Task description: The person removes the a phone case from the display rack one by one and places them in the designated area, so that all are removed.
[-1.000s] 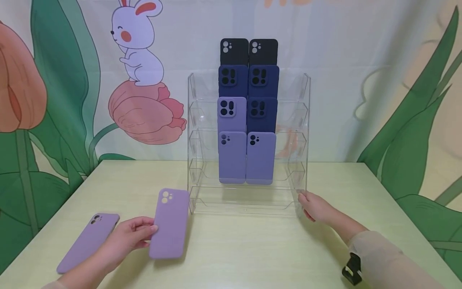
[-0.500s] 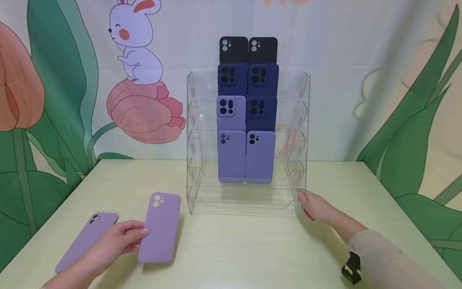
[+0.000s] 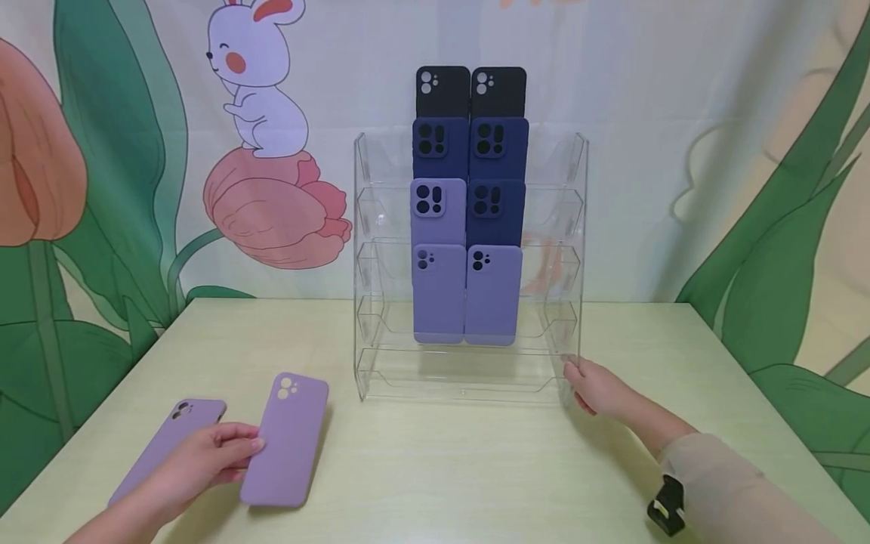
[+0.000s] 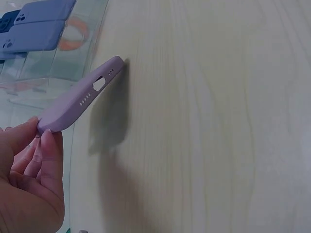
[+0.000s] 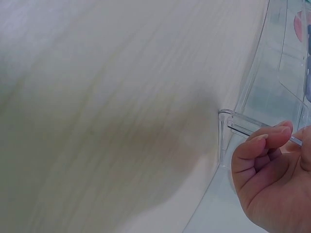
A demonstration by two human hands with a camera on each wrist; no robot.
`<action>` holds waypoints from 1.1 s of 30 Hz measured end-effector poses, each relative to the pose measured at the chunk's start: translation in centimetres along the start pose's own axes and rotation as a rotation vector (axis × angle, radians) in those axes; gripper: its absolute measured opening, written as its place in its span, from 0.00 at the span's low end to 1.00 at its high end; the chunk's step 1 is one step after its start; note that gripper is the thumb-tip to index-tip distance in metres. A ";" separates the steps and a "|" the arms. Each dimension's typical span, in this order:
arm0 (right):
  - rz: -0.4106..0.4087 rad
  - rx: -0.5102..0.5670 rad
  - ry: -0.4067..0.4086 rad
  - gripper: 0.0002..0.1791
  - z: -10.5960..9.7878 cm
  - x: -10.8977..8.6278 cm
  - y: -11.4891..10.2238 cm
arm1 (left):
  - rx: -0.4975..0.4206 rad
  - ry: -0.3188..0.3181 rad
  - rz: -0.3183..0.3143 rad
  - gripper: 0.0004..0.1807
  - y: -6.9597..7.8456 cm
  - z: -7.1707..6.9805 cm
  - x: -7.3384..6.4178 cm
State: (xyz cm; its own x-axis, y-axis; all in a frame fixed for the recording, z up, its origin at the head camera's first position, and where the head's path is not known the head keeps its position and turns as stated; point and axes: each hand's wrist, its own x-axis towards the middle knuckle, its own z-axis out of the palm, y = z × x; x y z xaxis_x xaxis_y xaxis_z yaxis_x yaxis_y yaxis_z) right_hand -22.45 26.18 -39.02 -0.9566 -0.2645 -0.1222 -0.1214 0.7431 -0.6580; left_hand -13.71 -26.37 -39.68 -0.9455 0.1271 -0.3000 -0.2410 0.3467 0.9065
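Observation:
My left hand [image 3: 207, 461] pinches a light purple phone case [image 3: 287, 442] by its left edge, tilted above the table; in the left wrist view the case's end [image 4: 87, 94] with its port cutout faces the camera. Another purple phone case [image 3: 159, 446] lies on the table, partly hidden behind that hand and wrist. At the lower right of a clear acrylic display rack [image 3: 469, 370], my right hand [image 3: 601, 389] grips the side panel; the right wrist view shows curled fingers around the rack's edge [image 5: 243, 124]. Two purple phone cases [image 3: 494, 295] stand side by side in a lower tier.
Higher tiers bear a purple case [image 3: 438, 215], several navy cases [image 3: 498, 147] and two black cases [image 3: 498, 91]. The rack stands on a pale wooden table [image 3: 469, 468]. Behind it hangs a cloth [image 3: 632, 189] printed with a rabbit and tulips.
My left hand has carried the purple phone case left and toward me, away from the rack, with the case leaning more. The right hand stays on the rack's side.

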 end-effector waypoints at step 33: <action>-0.013 0.002 0.025 0.19 0.0 -0.3 -0.3 | 0.064 -0.002 -0.058 0.27 -2.3 -3.4 0.1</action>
State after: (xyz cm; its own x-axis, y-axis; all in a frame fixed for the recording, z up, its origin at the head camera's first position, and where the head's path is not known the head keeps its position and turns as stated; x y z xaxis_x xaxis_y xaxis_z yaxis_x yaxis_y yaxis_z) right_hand -22.11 26.03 -38.77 -0.9613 -0.2585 -0.0955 -0.1330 0.7387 -0.6608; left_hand -13.98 -30.33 -40.75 -0.9300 0.1066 -0.3518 -0.2808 0.4117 0.8670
